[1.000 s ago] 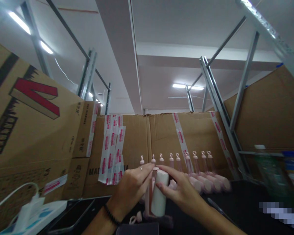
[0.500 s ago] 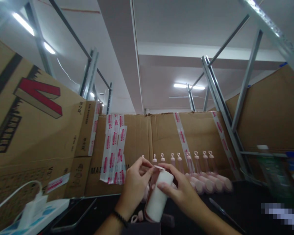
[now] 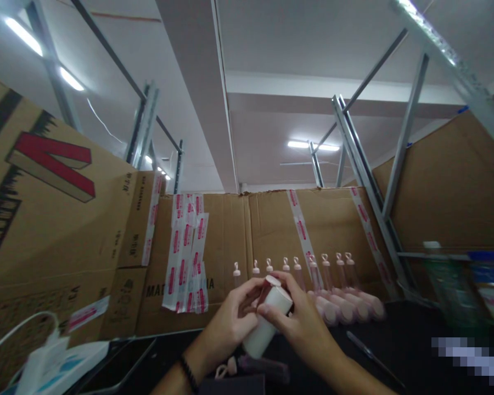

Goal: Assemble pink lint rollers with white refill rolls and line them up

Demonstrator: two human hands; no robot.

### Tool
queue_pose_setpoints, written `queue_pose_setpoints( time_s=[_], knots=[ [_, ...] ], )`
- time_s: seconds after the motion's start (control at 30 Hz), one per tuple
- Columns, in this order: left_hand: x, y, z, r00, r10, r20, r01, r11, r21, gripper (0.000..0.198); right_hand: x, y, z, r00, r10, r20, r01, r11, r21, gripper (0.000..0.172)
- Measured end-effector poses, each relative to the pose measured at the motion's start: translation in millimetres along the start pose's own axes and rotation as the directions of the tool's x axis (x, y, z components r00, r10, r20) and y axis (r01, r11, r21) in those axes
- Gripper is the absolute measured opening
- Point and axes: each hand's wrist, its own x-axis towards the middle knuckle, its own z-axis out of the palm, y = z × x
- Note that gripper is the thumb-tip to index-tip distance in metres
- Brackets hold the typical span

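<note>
A white cylinder (image 3: 263,332) is tilted between my two hands, with a small pale pink disc (image 3: 273,281) at its upper end. My right hand (image 3: 307,321) is closed around its right side, the thumb lying across the front. My left hand (image 3: 233,318) is closed against its left side, fingers near the disc; part of its grip is hidden. Beneath them a translucent pinkish tube (image 3: 265,368) lies on the black surface, beside a pink cap with a loop (image 3: 230,366). Behind stands a row of clear tubes with pink looped caps (image 3: 297,269).
Several pink cylinders (image 3: 346,312) lie at the right back. A pen (image 3: 372,356), a green bottle (image 3: 448,291) and a blue-lidded jar (image 3: 488,285) are on the right. At left are a phone (image 3: 111,370) and a power strip (image 3: 82,356). Cardboard (image 3: 226,236) walls the back.
The white cylinder has been lifted slightly and my left hand has moved lower along it. The tube lying below shows more. The whole view has shifted a little.
</note>
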Motion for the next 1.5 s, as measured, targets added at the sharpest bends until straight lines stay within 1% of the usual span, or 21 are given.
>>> queue_pose_setpoints(
  time_s=[0.07,0.13,0.17,0.2,0.27,0.33,0.37,0.47,0.53,0.57,0.63,0.7,0.83,0.97,1.03,1.13,1.27,1.33,1.4,1.5],
  knots=[
    [-2.9,-1.3,0.0,0.998,-0.046,0.035,0.045,0.999,0.025,0.067,0.9,2.8,1.2,1.0,0.015,-0.017,-0.015,1.0,0.008,0.053],
    [-4.6,-0.2,4.3,0.993,-0.115,0.031,0.111,0.989,0.098,0.071,2.1,7.5,2.5,0.999,0.03,-0.026,-0.03,1.0,0.01,0.053],
    [-4.6,0.8,7.5,0.991,-0.13,0.02,0.126,0.981,0.147,0.072,2.7,10.1,3.0,0.999,0.036,-0.027,-0.036,0.999,0.01,0.053],
    [-4.0,1.5,10.8,0.992,-0.125,0.007,0.121,0.972,0.202,0.071,3.2,12.6,3.4,0.999,0.041,-0.026,-0.04,0.999,0.012,0.052],
    [-1.6,1.2,16.0,0.998,-0.064,-0.015,0.065,0.946,0.319,0.068,3.7,16.8,3.8,0.999,0.041,-0.018,-0.04,0.999,0.023,0.052],
    [0.8,-1.2,17.3,1.0,0.008,-0.03,0.006,0.903,0.431,0.063,3.7,19.1,4.0,0.999,0.03,0.012,-0.031,0.998,0.048,0.051],
    [1.5,-2.7,16.3,0.999,0.025,-0.038,-0.004,0.877,0.481,0.061,3.6,19.5,4.1,0.999,0.023,0.032,-0.025,0.997,0.069,0.052],
    [1.1,-4.2,8.7,0.996,0.01,-0.087,0.043,0.811,0.583,0.053,3.7,19.1,4.6,0.995,0.009,0.104,-0.027,0.985,0.169,0.053],
    [-0.6,-1.5,2.7,0.993,-0.011,-0.115,0.078,0.799,0.596,0.046,4.4,19.0,4.8,0.989,0.015,0.145,-0.047,0.975,0.218,0.055],
    [-1.5,0.7,0.3,0.994,-0.014,-0.111,0.077,0.804,0.589,0.043,5.2,19.2,4.6,0.986,0.025,0.164,-0.062,0.973,0.224,0.055],
    [-3.0,5.4,-3.0,0.997,-0.007,-0.081,0.052,0.819,0.572,0.04,7.2,20.1,3.7,0.982,0.039,0.186,-0.082,0.969,0.231,0.055],
    [-3.8,9.0,-4.2,0.999,0.002,-0.047,0.025,0.823,0.567,0.037,9.5,21.1,1.9,0.978,0.042,0.205,-0.098,0.957,0.272,0.053],
    [-3.8,12.0,-3.7,1.0,-0.002,-0.005,0.005,0.814,0.581,0.028,12.7,19.8,-1.9,0.962,0.061,0.266,-0.169,0.897,0.408,0.049],
    [-3.5,15.9,-2.2,0.999,-0.03,0.039,0.001,0.808,0.589,0.023,12.9,15.0,-4.0,0.938,0.141,0.316,-0.289,0.82,0.493,0.054],
    [-3.6,18.7,-1.2,0.997,-0.051,0.063,0.004,0.802,0.597,0.023,12.2,12.7,-5.7,0.926,0.159,0.341,-0.327,0.788,0.521,0.054],
    [-4.3,21.9,-0.3,0.993,-0.062,0.096,-0.014,0.765,0.644,0.021,10.3,9.6,-10.6,0.911,0.157,0.38,-0.353,0.773,0.527,0.049],
    [-5.5,24.8,0.2,0.99,-0.063,0.124,-0.049,0.675,0.737,0.017,8.0,4.7,-20.6,0.863,0.169,0.476,-0.416,0.773,0.479,0.046],
    [-5.8,26.6,0.9,0.988,-0.064,0.137,-0.065,0.64,0.765,0.015,8.0,2.3,-25.0,0.847,0.17,0.504,-0.426,0.785,0.45,0.045],
    [-6.0,28.1,1.6,0.988,-0.063,0.141,-0.073,0.618,0.783,0.014,8.6,0.5,-27.9,0.84,0.168,0.515,-0.426,0.793,0.436,0.045],
    [-6.3,27.8,1.5,0.989,-0.061,0.136,-0.072,0.601,0.796,0.014,9.6,-0.3,-28.3,0.849,0.167,0.501,-0.412,0.802,0.432,0.045]
  ],
)
